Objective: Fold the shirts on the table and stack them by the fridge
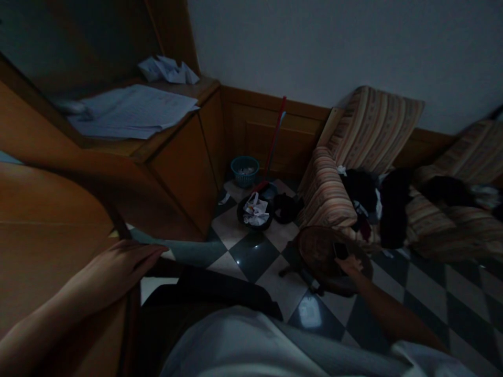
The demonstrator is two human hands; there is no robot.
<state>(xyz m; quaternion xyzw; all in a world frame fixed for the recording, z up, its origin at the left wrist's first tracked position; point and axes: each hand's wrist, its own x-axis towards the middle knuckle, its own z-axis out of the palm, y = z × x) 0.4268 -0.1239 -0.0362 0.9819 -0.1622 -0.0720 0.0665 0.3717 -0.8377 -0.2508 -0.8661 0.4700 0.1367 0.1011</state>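
My left hand lies flat on the edge of the wooden desk, its fingers stretched out and nothing in them. Over on the right, my right hand grips the near end of a dark phone, with the arm reaching out from my side. The phone is at the top of a round brown stool; whether it touches the seat I cannot tell. Part of the right hand's grip is hidden.
Papers cover the cabinet top. On the checkered floor stand a black bin with white litter, a blue-green basket and a red-handled broom. Striped armchairs hold dark clothes.
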